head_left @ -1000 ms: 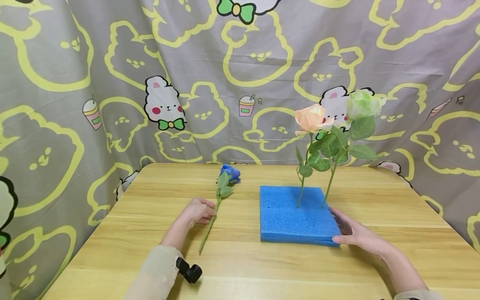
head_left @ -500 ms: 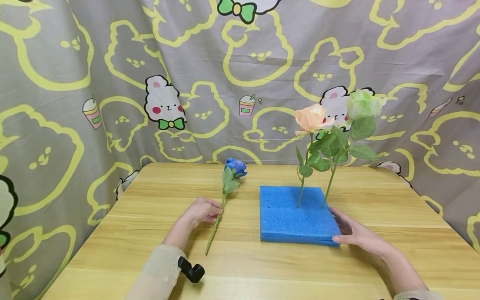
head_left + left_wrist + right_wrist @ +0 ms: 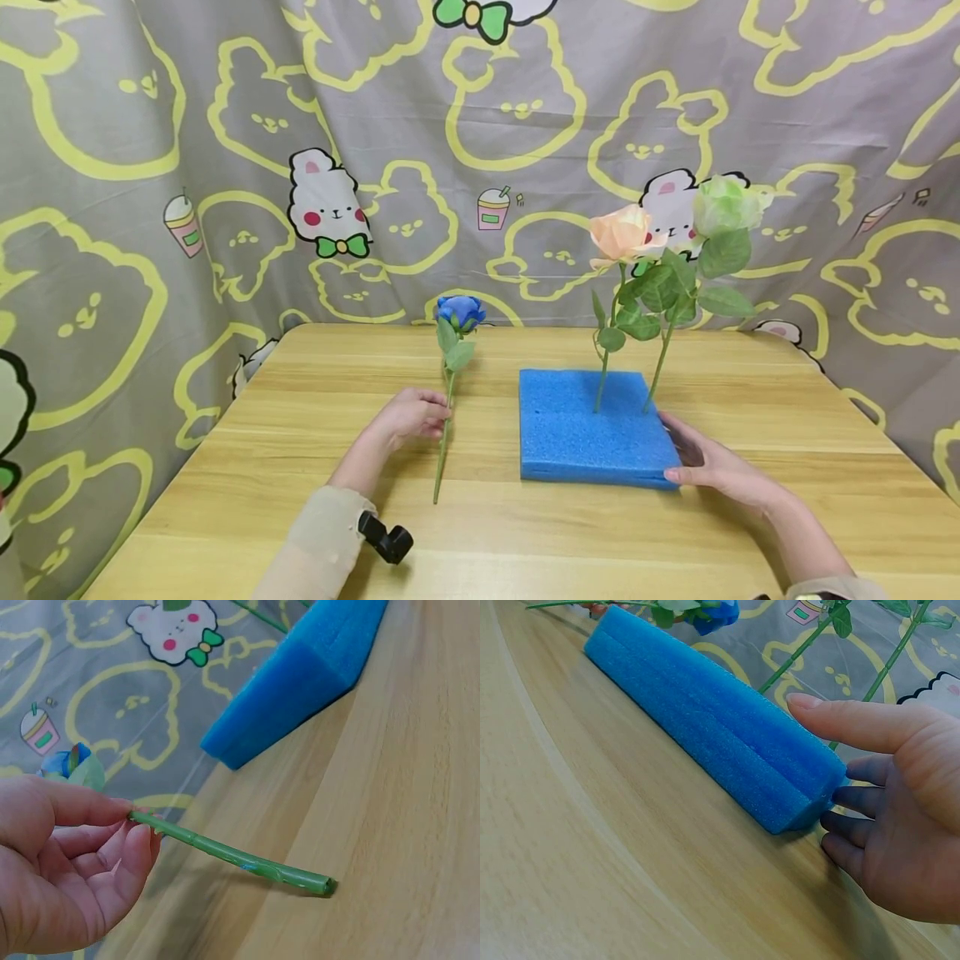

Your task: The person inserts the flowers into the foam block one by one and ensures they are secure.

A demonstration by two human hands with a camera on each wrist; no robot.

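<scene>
My left hand [image 3: 411, 417] pinches the green stem of a blue rose [image 3: 461, 312] between thumb and fingers. The rose stands nearly upright, bloom at the top, and its cut stem end [image 3: 328, 885] points down over the table in the left wrist view. On the right, a flat blue foam block [image 3: 592, 446] lies on the table. A peach rose [image 3: 624, 235] and a pale green rose [image 3: 727, 204] stand in it on leafy stems. My right hand [image 3: 723, 475] rests at the block's right front corner, thumb at the front edge and fairly straight fingers along the side.
The wooden table [image 3: 480, 542] reaches back to a grey curtain [image 3: 405, 108] with yellow bear outlines. A black wrist camera [image 3: 386, 540] is strapped at the left sleeve. The two standing roses rise above the block, their leaves overlapping in the head view.
The blue rose, lying slanted on the table earlier, has been lifted and tilted toward upright by my left hand, which shifted slightly right. My right hand and the foam block stay in place.
</scene>
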